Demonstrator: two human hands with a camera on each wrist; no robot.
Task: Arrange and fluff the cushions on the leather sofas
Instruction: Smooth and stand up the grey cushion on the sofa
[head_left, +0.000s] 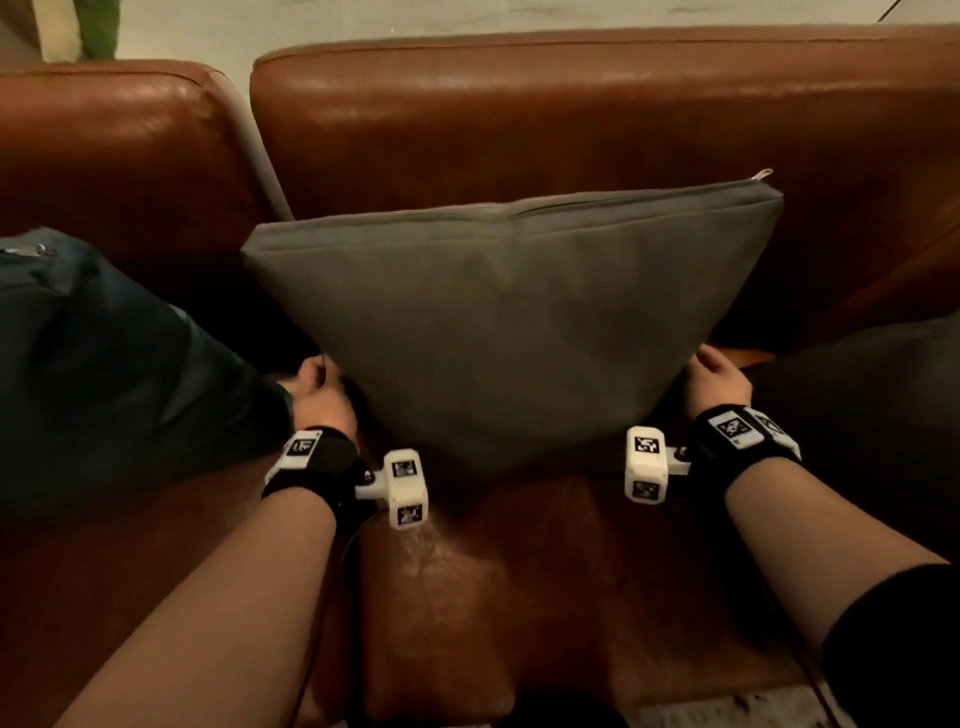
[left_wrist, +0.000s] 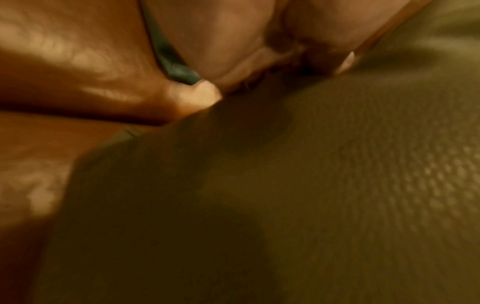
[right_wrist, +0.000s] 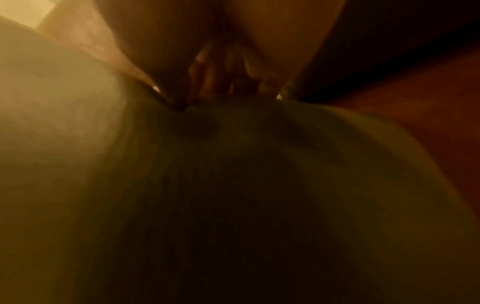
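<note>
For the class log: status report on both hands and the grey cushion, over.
Left hand and right hand grip the grey cushion at its lower sides. Cushion upright against the sofa back. Dark cushion close on the left.

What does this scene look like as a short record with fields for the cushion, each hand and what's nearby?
cushion: grey cushion, upright on the sofa seat, leaning toward the backrest, zip edge on top
left hand: left hand grips the cushion's lower left side
right hand: right hand grips the cushion's lower right side
sofa: brown leather sofa
left of cushion: dark blue cushion lying on the seat
right of cushion: dark cushion, partly out of view
</note>
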